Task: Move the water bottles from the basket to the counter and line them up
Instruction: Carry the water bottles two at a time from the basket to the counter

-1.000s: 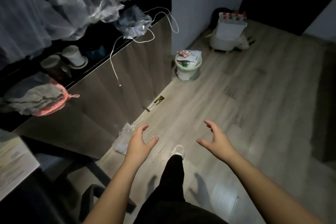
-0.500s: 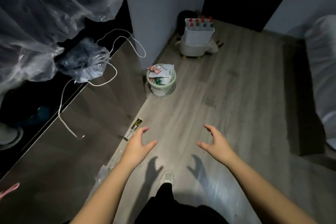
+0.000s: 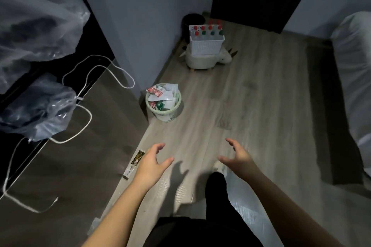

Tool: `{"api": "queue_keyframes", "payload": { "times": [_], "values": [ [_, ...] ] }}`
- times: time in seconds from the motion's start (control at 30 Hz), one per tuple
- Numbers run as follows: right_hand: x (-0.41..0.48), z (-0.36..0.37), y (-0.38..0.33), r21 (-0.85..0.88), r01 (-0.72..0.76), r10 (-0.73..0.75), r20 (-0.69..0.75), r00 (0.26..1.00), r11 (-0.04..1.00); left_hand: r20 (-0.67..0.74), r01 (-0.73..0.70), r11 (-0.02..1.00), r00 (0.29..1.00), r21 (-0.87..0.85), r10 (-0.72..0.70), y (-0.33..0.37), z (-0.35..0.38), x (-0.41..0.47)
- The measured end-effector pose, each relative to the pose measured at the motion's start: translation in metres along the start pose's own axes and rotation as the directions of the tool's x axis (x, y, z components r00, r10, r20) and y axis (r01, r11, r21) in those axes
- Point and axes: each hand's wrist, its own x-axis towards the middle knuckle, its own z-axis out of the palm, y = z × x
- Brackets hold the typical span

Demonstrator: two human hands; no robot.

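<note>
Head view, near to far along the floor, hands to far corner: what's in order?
left hand and right hand, level with each other → green waste bin by the wall → white stool carrying the white basket of water bottles → dark round bin in the corner behind them.

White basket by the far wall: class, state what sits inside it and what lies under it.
Inside the white basket stand bottles with red and green caps; its wall hides their lower bodies. It rests on a white stool, whose top it covers.
</note>
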Motion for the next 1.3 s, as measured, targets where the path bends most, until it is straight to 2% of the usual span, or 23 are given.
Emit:
{"api": "queue_keyframes", "payload": {
  "times": [0.33,0.53,0.93,1.17,1.3],
  "values": [
    [0.144,-0.146,-0.007,-0.139,0.117,-0.112,0.047,0.993,0.983,-0.12,0.035,0.999,0.992,0.012,-0.034,0.116,0.055,0.13],
    [0.208,-0.202,-0.012,-0.184,0.141,-0.129,0.079,0.989,0.973,-0.182,0.038,0.998,0.982,-0.05,-0.047,0.165,0.079,0.191],
    [0.355,-0.262,-0.051,-0.17,0.148,-0.135,0.085,0.987,0.974,-0.168,0.038,0.994,0.984,-0.098,-0.054,0.223,0.098,0.349],
    [0.475,-0.296,-0.111,-0.181,0.111,-0.101,0.064,0.993,0.977,-0.103,0.032,0.999,0.994,-0.028,-0.035,0.263,0.083,0.48],
    [0.532,-0.317,-0.139,-0.173,0.086,-0.081,0.036,0.996,0.981,-0.037,0.039,0.998,0.998,-0.056,-0.041,0.29,0.068,0.553]
  ]
}}
